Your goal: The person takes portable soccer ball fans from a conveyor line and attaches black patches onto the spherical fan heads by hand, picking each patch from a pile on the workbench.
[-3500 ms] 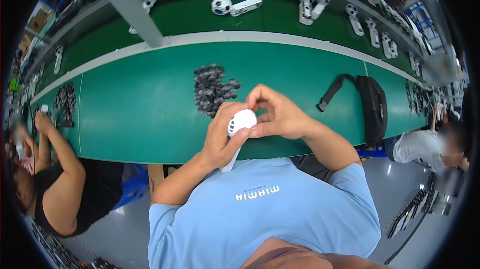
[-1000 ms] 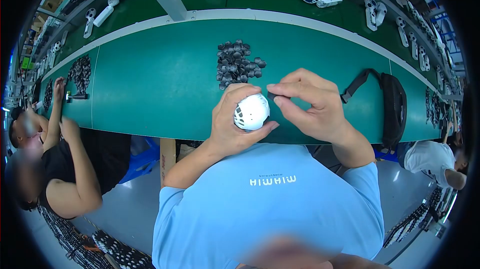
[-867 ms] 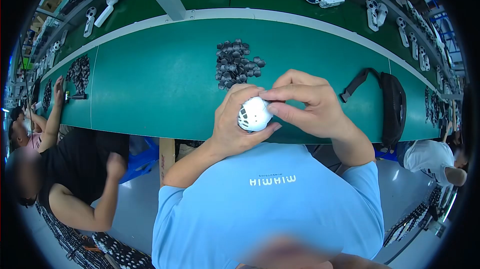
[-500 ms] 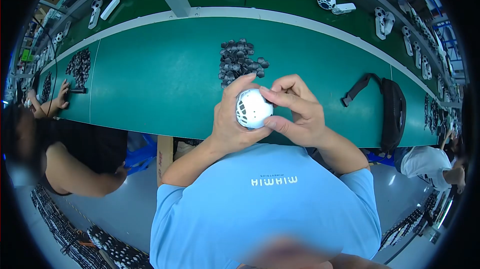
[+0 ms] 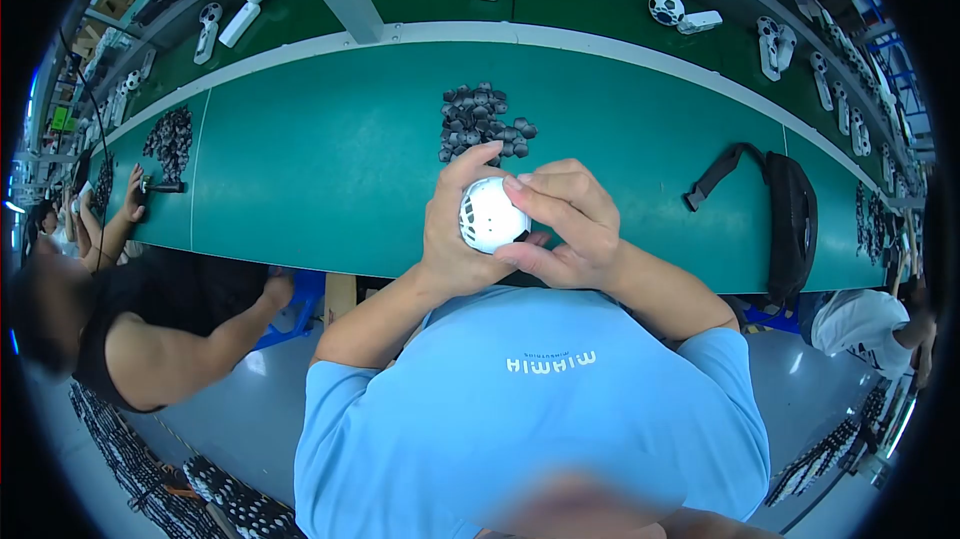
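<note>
A small white ball (image 5: 490,217) with dark openings on its left side sits between my two hands above the green table. My left hand (image 5: 450,234) wraps round it from the left and below. On the ball's right side, the thumb and fingertips of my right hand (image 5: 575,224) press against the shell. A dark patch shows at the ball's lower right, between those fingers; whether it is a loose piece I cannot tell. Just beyond my hands lies a pile of black, angular flat pieces (image 5: 475,119) on the table.
A black strap bag (image 5: 790,224) lies on the green table (image 5: 320,149) at right. White handheld units with balls (image 5: 668,9) rest on the shelf behind. On the left, a co-worker's hand (image 5: 135,194) is near a dark tool and another black pile (image 5: 170,137). Another person (image 5: 855,329) sits at right.
The ball and both hands have shifted slightly left. My right fingertips have moved further onto the ball's upper right, and a dark patch now shows at its lower right. The co-worker's arm at left has moved.
</note>
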`<move>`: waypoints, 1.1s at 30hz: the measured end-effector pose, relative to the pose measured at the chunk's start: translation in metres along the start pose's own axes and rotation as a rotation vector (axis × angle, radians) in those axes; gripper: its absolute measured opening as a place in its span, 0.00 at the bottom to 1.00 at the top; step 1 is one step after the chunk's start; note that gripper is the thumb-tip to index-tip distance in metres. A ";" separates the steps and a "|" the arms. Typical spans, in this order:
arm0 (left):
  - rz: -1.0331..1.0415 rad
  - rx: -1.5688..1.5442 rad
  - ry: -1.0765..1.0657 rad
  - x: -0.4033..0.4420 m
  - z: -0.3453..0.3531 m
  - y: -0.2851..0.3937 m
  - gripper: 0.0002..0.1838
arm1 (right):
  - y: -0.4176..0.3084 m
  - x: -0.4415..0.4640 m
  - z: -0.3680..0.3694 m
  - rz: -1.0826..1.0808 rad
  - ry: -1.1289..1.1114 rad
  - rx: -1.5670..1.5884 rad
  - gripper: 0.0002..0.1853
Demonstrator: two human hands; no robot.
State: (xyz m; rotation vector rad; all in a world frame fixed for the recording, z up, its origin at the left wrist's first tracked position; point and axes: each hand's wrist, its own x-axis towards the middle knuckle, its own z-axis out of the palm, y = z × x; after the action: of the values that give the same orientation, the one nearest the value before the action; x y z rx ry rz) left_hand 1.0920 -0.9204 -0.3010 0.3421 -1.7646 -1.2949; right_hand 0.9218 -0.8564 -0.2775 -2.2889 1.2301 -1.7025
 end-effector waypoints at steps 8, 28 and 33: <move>0.186 0.092 -0.107 -0.001 -0.014 0.015 0.49 | 0.017 -0.019 -0.025 0.337 -0.270 0.234 0.37; -0.531 -1.036 0.131 -0.012 -0.037 0.025 0.33 | 0.060 -0.006 -0.011 0.627 -0.151 -0.086 0.22; -0.323 -0.876 0.184 -0.010 -0.050 0.017 0.28 | 0.073 -0.029 0.006 0.312 -0.284 -0.340 0.12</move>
State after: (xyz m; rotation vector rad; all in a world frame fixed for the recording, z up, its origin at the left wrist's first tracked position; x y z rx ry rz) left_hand 1.1415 -0.9380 -0.2884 0.2274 -0.8749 -2.0457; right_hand 0.8831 -0.8910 -0.3363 -2.2420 1.7989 -1.0930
